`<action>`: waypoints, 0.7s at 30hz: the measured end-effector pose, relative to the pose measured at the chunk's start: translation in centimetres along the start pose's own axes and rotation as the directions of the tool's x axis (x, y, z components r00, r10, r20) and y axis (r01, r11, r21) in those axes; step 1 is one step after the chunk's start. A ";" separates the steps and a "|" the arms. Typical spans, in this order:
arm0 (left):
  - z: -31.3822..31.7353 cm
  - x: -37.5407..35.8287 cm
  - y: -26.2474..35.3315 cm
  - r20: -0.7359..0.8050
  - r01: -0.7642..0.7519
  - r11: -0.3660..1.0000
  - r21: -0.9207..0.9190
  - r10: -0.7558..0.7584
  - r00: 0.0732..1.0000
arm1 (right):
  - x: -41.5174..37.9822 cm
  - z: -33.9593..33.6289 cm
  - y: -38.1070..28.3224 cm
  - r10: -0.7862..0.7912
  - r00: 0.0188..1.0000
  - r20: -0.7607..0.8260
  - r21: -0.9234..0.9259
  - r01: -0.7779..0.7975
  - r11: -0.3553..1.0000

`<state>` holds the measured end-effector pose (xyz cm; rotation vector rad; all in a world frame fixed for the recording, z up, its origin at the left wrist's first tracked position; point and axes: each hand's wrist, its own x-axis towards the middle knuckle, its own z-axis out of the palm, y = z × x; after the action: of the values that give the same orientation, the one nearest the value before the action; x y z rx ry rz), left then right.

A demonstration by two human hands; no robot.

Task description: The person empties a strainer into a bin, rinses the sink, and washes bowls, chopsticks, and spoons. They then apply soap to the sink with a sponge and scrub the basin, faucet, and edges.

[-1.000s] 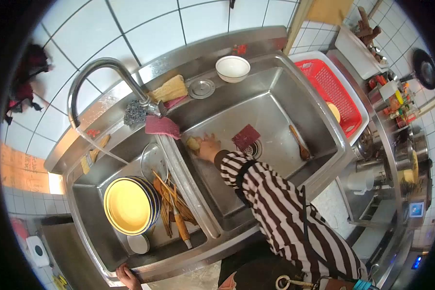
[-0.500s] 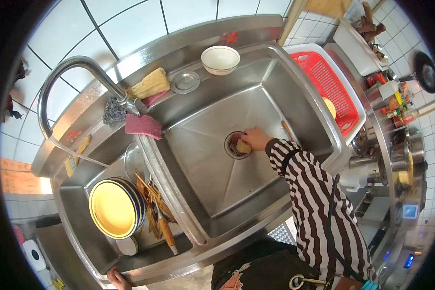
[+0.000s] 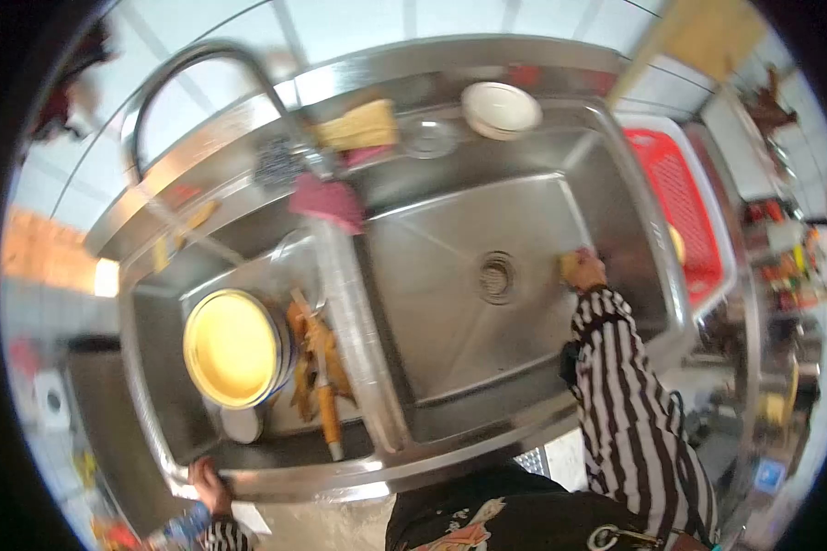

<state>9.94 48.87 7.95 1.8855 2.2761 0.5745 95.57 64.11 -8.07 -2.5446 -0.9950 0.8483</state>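
Observation:
My right hand is in the right basin, near its right wall. Its fingers are closed round a small yellowish sponge that touches the basin floor. Left of it lies the round drain strainer. My left hand rests on the sink's front rim at the left corner, fingers stretched over the edge and slightly blurred. The left basin holds a stack of yellow-lined bowls or plates, a wooden-handled utensil, a bundle of chopsticks or similar sticks, and a pale round-ended object.
A tall faucet curves over the left basin. A white bowl, a metal strainer, a yellow sponge, a pink cloth and a scouring pad lie along the back ledge. A red basket stands at the right.
My right hand has moved right from the drain with the sponge, uncovering the strainer. A thin brown stick seen there earlier no longer shows. More of my left hand is visible; the view has shifted.

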 end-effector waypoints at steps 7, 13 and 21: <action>-1.0 0.7 3.5 0.012 -0.074 0.992 0.106 0.074 0.997 | -2.9 -2.3 -3.1 -0.089 0.991 0.103 -0.052 0.095 0.994; -0.8 0.5 2.8 -0.012 -0.038 0.994 0.105 0.040 0.999 | -5.5 -5.0 -14.1 -0.386 0.913 0.134 0.574 0.246 0.781; -0.6 0.3 2.8 -0.079 -0.052 0.995 0.081 0.058 0.995 | -32.1 0.5 -37.1 -0.856 -0.511 0.083 0.204 0.849 -0.487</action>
<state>12.21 49.45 9.54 2.0025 2.3358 0.5877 56.87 68.82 21.69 -0.2766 -2.4996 0.3358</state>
